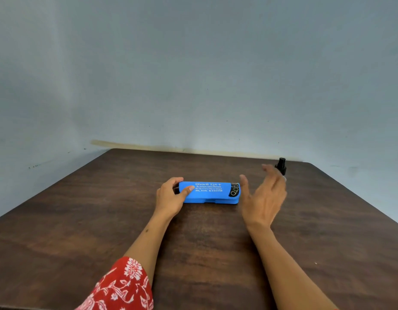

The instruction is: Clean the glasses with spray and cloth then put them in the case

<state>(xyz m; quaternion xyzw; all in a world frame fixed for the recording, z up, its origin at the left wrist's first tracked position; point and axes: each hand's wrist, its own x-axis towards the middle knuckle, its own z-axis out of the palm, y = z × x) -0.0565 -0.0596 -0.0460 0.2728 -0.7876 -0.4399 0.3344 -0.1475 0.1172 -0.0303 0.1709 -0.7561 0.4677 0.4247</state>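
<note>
On a dark brown wooden surface [81, 220] set against a pale blue-grey wall, a closed bright blue plastic glasses case [210, 192] with white lettering lies flat near the middle, its long axis running left to right across the person's view. The left hand [172, 195] grips the case's left end, thumb on the lid and fingers curled round the far side. The right hand [264, 195] hovers just off the case's right end, palm turned inward and fingers spread, holding nothing and not touching the case. Behind that hand, near the far right corner, stands a small spray bottle with a black nozzle [281, 166], its body mostly hidden by the fingers. No glasses and no cloth can be seen; they may be inside the case. Judged from this layout, the case is yet to be opened: the right hand is the free one, and the right end of the case lies immediately to its left. A red floral sleeve [124, 287] covers the left upper arm.
</note>
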